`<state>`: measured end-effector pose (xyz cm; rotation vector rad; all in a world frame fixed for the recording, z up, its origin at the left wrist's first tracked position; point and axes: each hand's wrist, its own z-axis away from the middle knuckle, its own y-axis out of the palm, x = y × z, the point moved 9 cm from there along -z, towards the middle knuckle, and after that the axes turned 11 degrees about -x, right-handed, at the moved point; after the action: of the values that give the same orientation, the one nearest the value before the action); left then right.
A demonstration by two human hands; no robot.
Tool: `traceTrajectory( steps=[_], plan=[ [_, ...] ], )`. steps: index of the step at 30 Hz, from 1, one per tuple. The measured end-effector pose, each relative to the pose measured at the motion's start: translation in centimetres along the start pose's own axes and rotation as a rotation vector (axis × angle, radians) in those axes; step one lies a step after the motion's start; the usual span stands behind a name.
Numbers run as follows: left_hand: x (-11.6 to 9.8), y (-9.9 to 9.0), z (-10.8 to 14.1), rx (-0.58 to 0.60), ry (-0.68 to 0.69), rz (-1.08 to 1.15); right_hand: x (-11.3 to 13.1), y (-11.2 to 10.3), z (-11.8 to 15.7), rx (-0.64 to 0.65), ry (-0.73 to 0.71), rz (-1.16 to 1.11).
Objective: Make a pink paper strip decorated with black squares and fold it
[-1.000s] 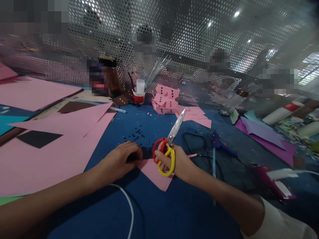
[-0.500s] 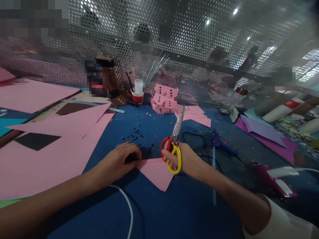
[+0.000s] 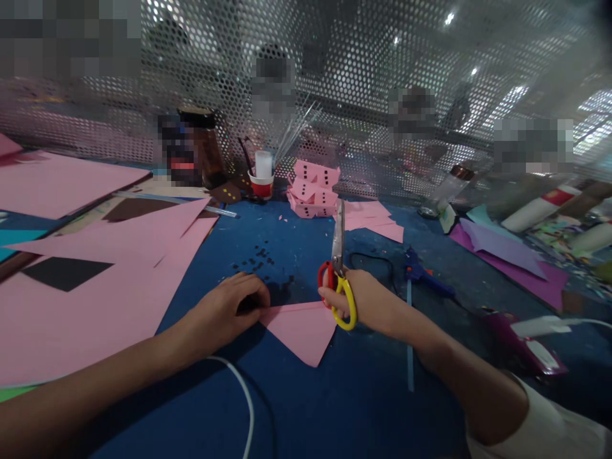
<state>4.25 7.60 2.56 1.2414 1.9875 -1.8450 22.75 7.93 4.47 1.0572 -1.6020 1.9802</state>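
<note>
A small piece of pink paper (image 3: 303,331) with a crease along its top edge lies on the blue table. My left hand (image 3: 234,306) is curled at its upper left corner, the fingertips pinching that corner. Scissors (image 3: 338,255) with one red and one yellow handle point away from me, their blades together. My right hand (image 3: 366,299) has its fingers through the handles, near the paper's right end. Small black paper squares (image 3: 261,255) are scattered beyond my left hand.
Large pink sheets (image 3: 115,306) cover the left side. Behind are folded pink pieces (image 3: 313,188), a cup (image 3: 262,186) and a perforated screen (image 3: 354,83). A blue glue gun (image 3: 425,274) and purple paper (image 3: 516,261) lie right; a white cable (image 3: 246,389) runs in front.
My right hand has shifted slightly right with the scissors, whose blades now point more upright in the picture. My left hand stays at the paper's corner.
</note>
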Motion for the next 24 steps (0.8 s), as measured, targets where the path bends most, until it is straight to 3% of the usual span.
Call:
traceTrajectory(
  steps=[7,24],
  plan=[
    [-0.1,-0.2,0.0,-0.008,0.015,-0.01,0.1,-0.5,0.0,-0.031,-0.064,0.132],
    [-0.4,-0.3,0.0,-0.001,-0.001,-0.022,0.4,1.8,-0.8,-0.099,-0.092,-0.011]
  ],
)
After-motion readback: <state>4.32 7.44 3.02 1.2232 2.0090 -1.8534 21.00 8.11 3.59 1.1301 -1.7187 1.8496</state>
